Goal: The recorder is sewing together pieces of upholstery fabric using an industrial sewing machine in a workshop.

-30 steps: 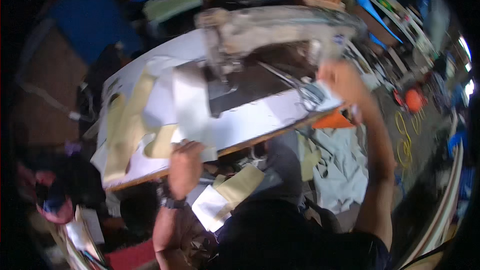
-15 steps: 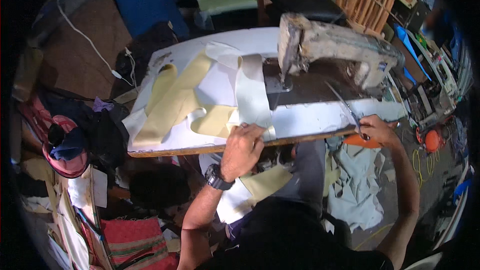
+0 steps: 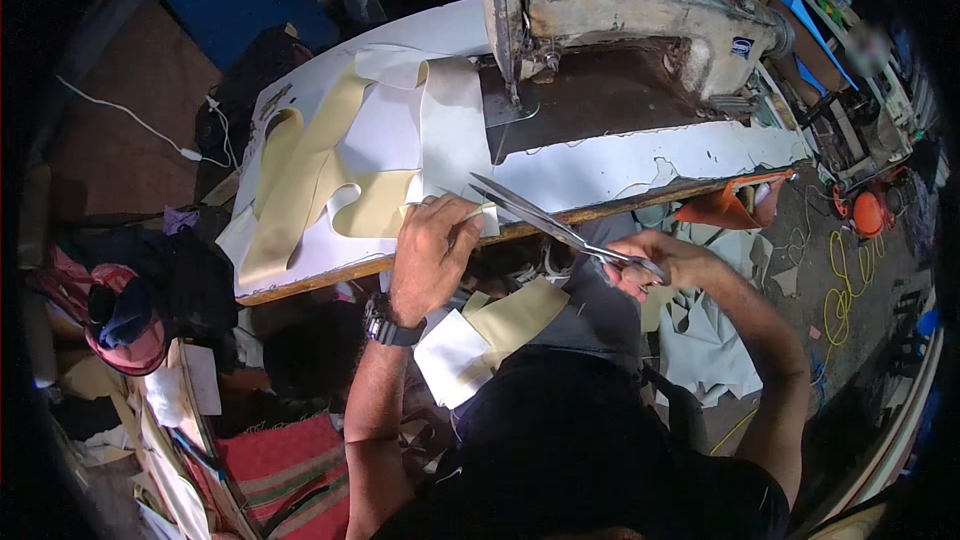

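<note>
The left hand (image 3: 432,255) lies palm-down at the near edge of the table, its fingers (image 3: 462,230) pressed together on the end of a pale cream fabric strip (image 3: 452,130), pinning it flat. Just to the right of those fingertips sit the open blades of the scissors (image 3: 535,215), tips pointing up and left toward the strip's end. The right hand (image 3: 650,265) has its fingers curled through the scissor handles, held below the table edge and apart from the cloth.

As I read it, the cut is not yet made: the blades are spread and seem only to reach the strip's edge, and the strip is whole from the fingers up to the sewing machine (image 3: 620,10). Beyond the left hand, yellow fabric strips (image 3: 300,180) curl over the white table top (image 3: 620,165); more cut pieces (image 3: 490,330) lie in the lap below.

Compared with half a second ago, the scissors have swung in from the far right of the table to beside the left fingers, and the left hand keeps its hold on the strip's end.
</note>
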Motion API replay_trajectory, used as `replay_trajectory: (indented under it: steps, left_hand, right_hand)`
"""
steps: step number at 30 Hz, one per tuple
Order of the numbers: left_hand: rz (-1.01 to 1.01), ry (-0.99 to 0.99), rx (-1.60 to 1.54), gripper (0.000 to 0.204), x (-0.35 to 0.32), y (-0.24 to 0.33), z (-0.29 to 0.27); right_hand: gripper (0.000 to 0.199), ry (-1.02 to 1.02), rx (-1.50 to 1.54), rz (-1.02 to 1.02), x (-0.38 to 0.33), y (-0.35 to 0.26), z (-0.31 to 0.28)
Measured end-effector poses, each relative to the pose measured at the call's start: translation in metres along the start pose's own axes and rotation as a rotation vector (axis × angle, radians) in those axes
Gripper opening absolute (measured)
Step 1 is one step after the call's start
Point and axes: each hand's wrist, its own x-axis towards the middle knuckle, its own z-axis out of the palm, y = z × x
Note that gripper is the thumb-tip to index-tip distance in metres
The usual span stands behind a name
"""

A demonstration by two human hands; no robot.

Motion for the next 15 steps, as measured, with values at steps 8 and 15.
replay_trajectory:
  steps: [8,15]
  left_hand:
    - [0.311,-0.132,0.149,0.024,-0.038,0.022,-0.013]
    - [0.393,-0.255,0.029,0.025,-0.117,0.064,0.051]
  right_hand:
    - [0.032,0.461,-0.642,0.058,-0.012,-0.026,-0.013]
    - [0.032,0.851,-1.248,0.215,-0.035,-0.017,-0.094]
